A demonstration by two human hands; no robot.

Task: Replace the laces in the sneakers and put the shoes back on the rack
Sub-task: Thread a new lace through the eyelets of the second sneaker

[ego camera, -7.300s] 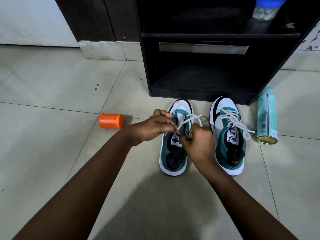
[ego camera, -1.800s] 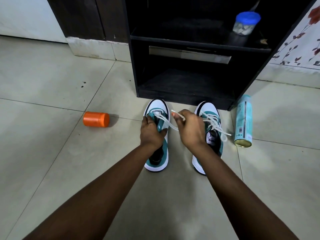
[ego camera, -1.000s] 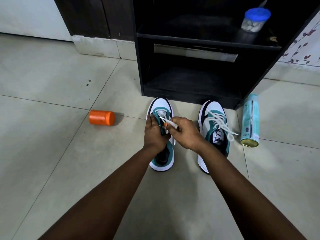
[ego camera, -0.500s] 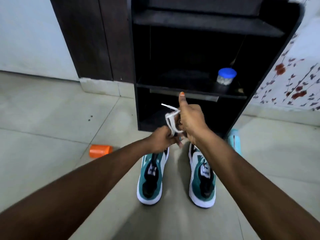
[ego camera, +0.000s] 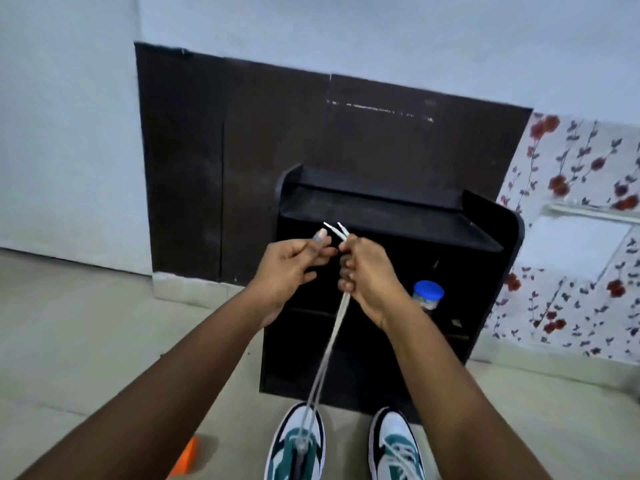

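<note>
Head view | right hand (ego camera: 367, 271) grips lace (ego camera: 329, 344) taut | left hand (ego camera: 294, 265) fingers loose, beside tips | left sneaker (ego camera: 298, 445) cut off

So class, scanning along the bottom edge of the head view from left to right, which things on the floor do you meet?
Orange container → left sneaker, its lace pulled taut upward → right sneaker, already laced.

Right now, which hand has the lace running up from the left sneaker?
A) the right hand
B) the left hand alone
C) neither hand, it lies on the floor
A: the right hand is fisted round both strands of the white lace, whose tips stick out above it, while the left hand is beside it.
</note>
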